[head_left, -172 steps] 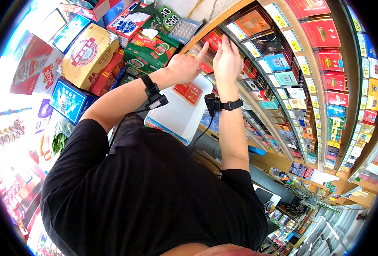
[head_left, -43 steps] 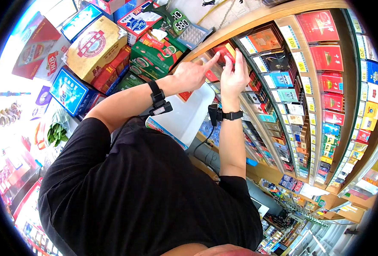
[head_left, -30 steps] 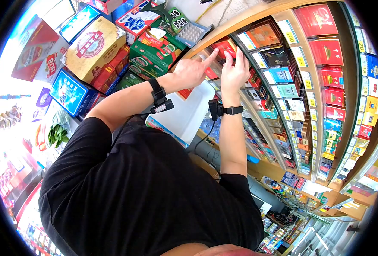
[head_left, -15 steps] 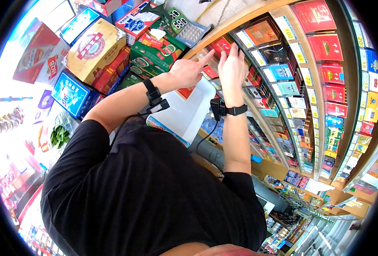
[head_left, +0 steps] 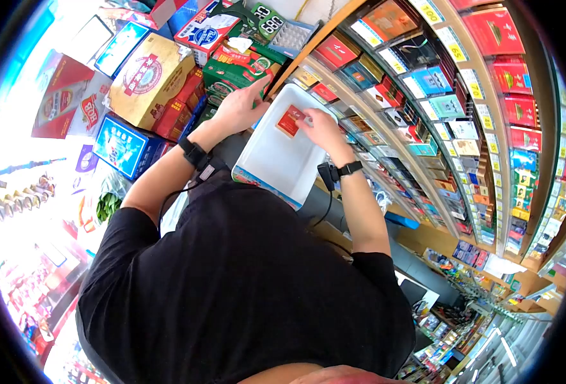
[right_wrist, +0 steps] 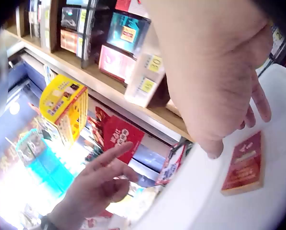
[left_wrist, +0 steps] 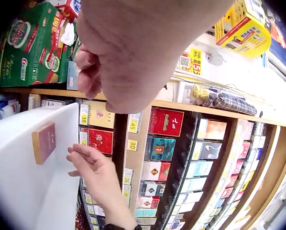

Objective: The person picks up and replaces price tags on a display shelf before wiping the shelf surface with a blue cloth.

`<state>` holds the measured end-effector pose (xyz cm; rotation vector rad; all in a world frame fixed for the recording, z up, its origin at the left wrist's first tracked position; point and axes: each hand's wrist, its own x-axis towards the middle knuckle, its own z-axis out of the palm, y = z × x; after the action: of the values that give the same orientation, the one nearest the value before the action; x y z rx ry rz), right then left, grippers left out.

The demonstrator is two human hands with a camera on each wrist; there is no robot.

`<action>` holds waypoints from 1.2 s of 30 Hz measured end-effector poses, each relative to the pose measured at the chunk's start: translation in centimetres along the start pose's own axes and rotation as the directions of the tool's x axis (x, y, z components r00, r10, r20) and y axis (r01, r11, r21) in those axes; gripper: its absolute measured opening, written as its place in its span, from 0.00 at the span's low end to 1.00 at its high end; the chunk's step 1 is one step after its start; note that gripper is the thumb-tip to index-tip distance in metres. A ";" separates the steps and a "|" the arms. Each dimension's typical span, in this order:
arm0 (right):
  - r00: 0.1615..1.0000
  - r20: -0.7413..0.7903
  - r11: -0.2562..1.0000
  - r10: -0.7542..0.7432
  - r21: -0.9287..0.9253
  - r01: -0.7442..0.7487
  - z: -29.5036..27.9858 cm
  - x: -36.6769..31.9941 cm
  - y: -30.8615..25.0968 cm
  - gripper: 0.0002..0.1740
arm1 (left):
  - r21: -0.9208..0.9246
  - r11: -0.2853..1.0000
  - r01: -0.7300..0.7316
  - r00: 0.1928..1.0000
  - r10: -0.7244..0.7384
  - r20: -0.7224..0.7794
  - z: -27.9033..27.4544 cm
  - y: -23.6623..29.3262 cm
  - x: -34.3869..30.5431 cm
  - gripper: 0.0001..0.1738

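Observation:
A white tray (head_left: 273,157) stands in front of the person, with a red cigarette pack (head_left: 288,120) lying flat in it. My right hand (head_left: 323,131) reaches into the tray, fingertips over the pack's edge in the head view. Both wrist views show a gap between those fingers and the pack (right_wrist: 244,165); the hand (left_wrist: 99,176) has its fingers loosely bent, holding nothing. Over the tray's far left side hovers my left hand (head_left: 237,110), index finger extended and nothing gripped. In the right wrist view, this left hand (right_wrist: 102,178) has its other fingers partly bent.
A slanted cigarette rack (head_left: 417,128) with price tags rises along the right, its wooden edge close to the tray. Green beer boxes (head_left: 238,67), a tan carton (head_left: 145,80) and a blue box (head_left: 120,146) crowd the left. A digital display (head_left: 267,22) sits behind.
Both hands have left the red pack in the rack's top slot. My right hand has come down into the tray; my left has moved left, uncovering the pack lying there.

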<state>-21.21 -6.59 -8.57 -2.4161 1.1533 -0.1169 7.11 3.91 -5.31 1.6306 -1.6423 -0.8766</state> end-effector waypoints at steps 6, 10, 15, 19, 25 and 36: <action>0.977 0.125 0.976 0.170 -0.159 -0.149 3.6 0.9 0.2 0.48 | -0.037 0.998 0.042 0.999 -0.042 0.003 0.4 -0.3 -1.4 0.44; 0.984 0.060 0.983 0.166 -0.089 -0.160 4.9 2.1 1.5 0.59 | 0.028 0.997 0.078 0.997 -0.078 0.027 0.1 -0.6 -2.0 0.45; 0.952 0.185 0.966 0.243 -0.133 -0.221 4.1 1.6 0.2 0.64 | 0.053 0.994 0.090 0.995 -0.093 0.041 0.4 -0.6 -2.3 0.46; 0.977 0.094 0.982 0.189 0.003 -0.191 4.0 0.5 -0.4 0.55 | 0.068 0.994 0.083 0.994 -0.087 0.064 0.2 0.5 -2.5 0.44; 1.000 -0.020 0.989 -0.019 0.144 0.022 2.0 -0.8 -0.7 0.30 | 0.105 0.991 0.077 0.990 -0.089 0.109 0.0 1.7 -2.3 0.43; 0.652 -0.726 0.966 -0.219 -0.069 0.249 -11.3 -1.7 -7.6 0.21 | 0.272 0.937 -0.221 0.975 0.205 0.084 1.2 5.4 -1.0 0.55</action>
<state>-19.91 -5.36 5.04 -2.5249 1.0878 -1.2893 3.11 4.93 -1.45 1.5811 -2.0123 -0.6041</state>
